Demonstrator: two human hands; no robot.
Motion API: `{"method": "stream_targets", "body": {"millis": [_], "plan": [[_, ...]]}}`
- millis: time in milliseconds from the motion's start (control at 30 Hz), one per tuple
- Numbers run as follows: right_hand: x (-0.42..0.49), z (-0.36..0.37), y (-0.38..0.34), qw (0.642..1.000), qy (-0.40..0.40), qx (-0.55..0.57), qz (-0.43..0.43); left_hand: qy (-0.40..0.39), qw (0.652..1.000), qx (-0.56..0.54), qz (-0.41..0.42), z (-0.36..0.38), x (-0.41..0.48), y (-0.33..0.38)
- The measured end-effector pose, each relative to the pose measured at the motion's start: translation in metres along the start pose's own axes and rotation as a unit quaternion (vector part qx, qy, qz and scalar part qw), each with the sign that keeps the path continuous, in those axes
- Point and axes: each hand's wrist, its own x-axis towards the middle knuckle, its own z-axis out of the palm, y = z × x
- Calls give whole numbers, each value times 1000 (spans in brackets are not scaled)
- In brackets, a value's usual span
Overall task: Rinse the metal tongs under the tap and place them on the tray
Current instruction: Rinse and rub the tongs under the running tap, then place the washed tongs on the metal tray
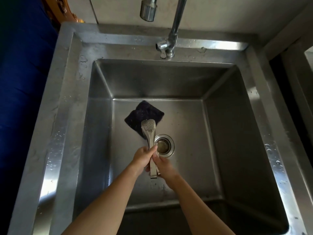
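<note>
In the sink (228,116), the drain (164,146) sits mid-floor, with a cloth (144,112) to its far left. The tongs (149,131) run near to far just left of the drain (far end over the cloth), between the left hand (144,158) and the right hand (165,166). The tap (172,38) stands on the far rim.

I could read no text in my view. The sink (67,102) rim, the tap (148,11) at twelve o'clock and the tongs (150,135) near centre showed no legible marks.
</note>
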Motion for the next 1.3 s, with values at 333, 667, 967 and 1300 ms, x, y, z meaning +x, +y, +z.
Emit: {"method": "stream_targets", "body": {"millis": [333,667,967,1300], "plan": [[-19,-37,18,989,125,-62,43,87,996,-17,12,-15,-11,-10],[-38,-63,11,850,165,-501,-1,191,950,245,17,-1,-47,-21],[-106,-69,-101,781,146,-598,-105,269,923,266,64,-21,-145,51],[-184,-11,-229,747,66,-625,-219,328,886,315,92,-110,-290,126]]}}
